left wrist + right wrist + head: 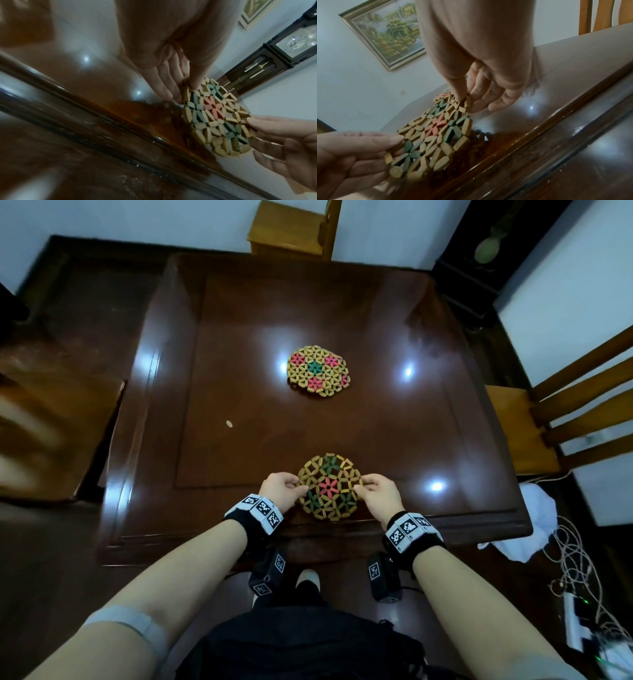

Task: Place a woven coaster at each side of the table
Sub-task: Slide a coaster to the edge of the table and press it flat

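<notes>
Wooden bead coaster w/ a pink flower in the middle [329, 487] sits at the table's [239, 337] 6 o'clock edge, held between both hands. Left hand [281, 490] pinches its 9 o'clock rim, thumb on top, fingers [164, 86] under. Right hand [379, 495] pinches the 3 o'clock rim the same way. Both are equally near. Coaster is round, so no long axis; it looks tipped up a bit off the wood, near edge low. Next job, I think: lay it flat and let go. A stack of coasters [318, 371] waits at 12 o'clock from the hands, mid-table. Can't tell how many are in the stack. Wrist views are blurry, so can't tell if the near edge touches.
</notes>
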A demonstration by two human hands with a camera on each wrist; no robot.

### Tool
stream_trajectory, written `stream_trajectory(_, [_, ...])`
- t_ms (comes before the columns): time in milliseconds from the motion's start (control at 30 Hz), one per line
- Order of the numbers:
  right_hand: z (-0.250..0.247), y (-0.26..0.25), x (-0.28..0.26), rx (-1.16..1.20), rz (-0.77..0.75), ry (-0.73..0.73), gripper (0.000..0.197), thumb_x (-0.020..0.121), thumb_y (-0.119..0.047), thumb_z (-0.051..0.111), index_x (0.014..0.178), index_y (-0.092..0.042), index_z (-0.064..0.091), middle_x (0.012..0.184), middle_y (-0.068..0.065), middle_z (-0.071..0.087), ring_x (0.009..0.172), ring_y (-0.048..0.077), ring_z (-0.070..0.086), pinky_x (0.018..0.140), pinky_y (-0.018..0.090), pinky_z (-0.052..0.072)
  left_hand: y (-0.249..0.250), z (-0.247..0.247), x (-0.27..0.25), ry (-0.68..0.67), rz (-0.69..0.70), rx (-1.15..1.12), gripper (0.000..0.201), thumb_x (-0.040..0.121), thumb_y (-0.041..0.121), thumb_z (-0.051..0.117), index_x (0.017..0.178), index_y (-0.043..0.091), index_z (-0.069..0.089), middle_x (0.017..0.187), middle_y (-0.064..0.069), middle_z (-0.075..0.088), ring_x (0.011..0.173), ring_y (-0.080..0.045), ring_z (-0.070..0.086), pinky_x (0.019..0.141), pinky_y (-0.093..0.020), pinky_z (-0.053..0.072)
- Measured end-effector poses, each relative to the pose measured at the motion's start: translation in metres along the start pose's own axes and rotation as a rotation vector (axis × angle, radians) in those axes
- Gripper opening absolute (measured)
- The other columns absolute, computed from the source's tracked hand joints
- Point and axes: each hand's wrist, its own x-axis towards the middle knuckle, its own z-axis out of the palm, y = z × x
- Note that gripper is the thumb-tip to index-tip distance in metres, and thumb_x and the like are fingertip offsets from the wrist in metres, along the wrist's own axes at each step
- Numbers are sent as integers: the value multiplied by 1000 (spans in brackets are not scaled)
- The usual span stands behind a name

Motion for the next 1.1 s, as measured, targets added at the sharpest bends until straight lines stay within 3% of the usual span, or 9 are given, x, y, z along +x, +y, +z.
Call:
stream_trajectory(133, [-8, -3, 9, -75, -10, 2, 34, 84, -19, 65, 118, -12, 61, 119, 10, 66, 112, 23, 61, 101, 37, 47, 7, 7, 4, 46, 8, 33, 39, 81, 28, 71, 117, 13, 63, 101, -3, 72, 95, -20, 68, 93, -33, 52])
stream_trajectory(200, [-12, 0, 12, -236, -55, 20, 45, 85, -23, 64, 128, -15, 54, 128, 7, 60, 124, 27, 50, 104, 38, 42, 9, 6, 3, 91, 23, 159, 42, 82, 29, 69, 121, 16, 59, 111, 0, 68, 107, -19, 63, 92, -28, 48])
stream_trajectory(367, [-25, 5, 21, -612, -249, -34, 66, 87, -37, 61, 145, -28, 32, 155, -3, 30, 141, 28, 25, 113, 44, 27, 16, 4, 2, 146, 213, 538, 55, 84, 41, 62, 135, 26, 46, 141, 2, 47, 128, -23, 44, 104, -41, 41])
stream_trajectory(500, [-25, 12, 29, -788, -364, -187, 70, 88, -44, 58, 148, -34, 24, 160, -8, 17, 146, 21, 12, 117, 44, 19, 25, 19, 4, 8, 348, 767, 67, 86, 49, 58, 145, 32, 31, 154, 10, 31, 141, -20, 25, 111, -43, 27])
stream_trajectory(600, [-25, 18, 29, -774, -380, -226, 70, 87, -46, 57, 148, -32, 25, 160, -9, 18, 147, 18, 11, 116, 46, 17, 24, 27, 5, -79, 352, 883, 69, 87, 47, 56, 147, 32, 26, 157, 12, 23, 143, -18, 19, 113, -42, 23])
stream_trajectory(867, [-24, 24, 21, -789, -403, -241, 77, 79, -57, 61, 144, -35, 29, 159, -12, 17, 147, 14, 10, 114, 50, 18, 16, 20, -4, -111, 366, 942, 68, 88, 44, 56, 147, 36, 25, 157, 16, 20, 143, -15, 18, 112, -39, 21])
stream_trajectory(1100, [-29, 31, 22, -801, -451, -250, 62, 88, -52, 51, 144, -38, 29, 160, -13, 15, 148, 13, 8, 115, 47, 16, 12, 22, -8, -86, 343, 933, 67, 88, 44, 56, 147, 36, 25, 157, 15, 20, 144, -14, 17, 113, -39, 22])
